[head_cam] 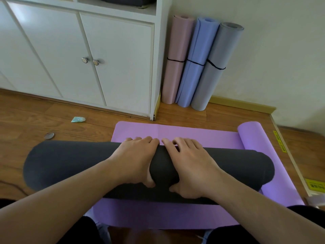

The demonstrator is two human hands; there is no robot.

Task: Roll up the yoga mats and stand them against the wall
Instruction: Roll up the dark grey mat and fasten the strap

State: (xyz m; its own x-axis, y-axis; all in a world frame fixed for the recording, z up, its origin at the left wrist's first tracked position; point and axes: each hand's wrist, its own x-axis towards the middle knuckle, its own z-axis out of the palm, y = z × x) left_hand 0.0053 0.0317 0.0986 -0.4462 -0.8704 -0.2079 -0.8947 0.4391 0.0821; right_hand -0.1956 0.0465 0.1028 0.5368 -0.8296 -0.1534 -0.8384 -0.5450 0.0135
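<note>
A dark grey yoga mat (70, 161), rolled into a thick tube, lies crosswise on a purple mat (193, 134) spread flat on the floor. My left hand (135, 159) and my right hand (191, 166) sit side by side on the middle of the roll, fingers over its far side and thumbs tucked under the near side, gripping it. The purple mat's right end is curled into a small roll (253, 136). Against the wall behind stand three rolled mats, each tied with a black band: pink (175, 50), blue (197, 55) and grey (216, 64).
A white cabinet (98, 55) with two knobbed doors fills the back left. On the wooden floor to the left lie a teal wrapper (78, 119) and a small round disc (49, 135). A wooden edge with yellow labels (281, 143) runs along the right.
</note>
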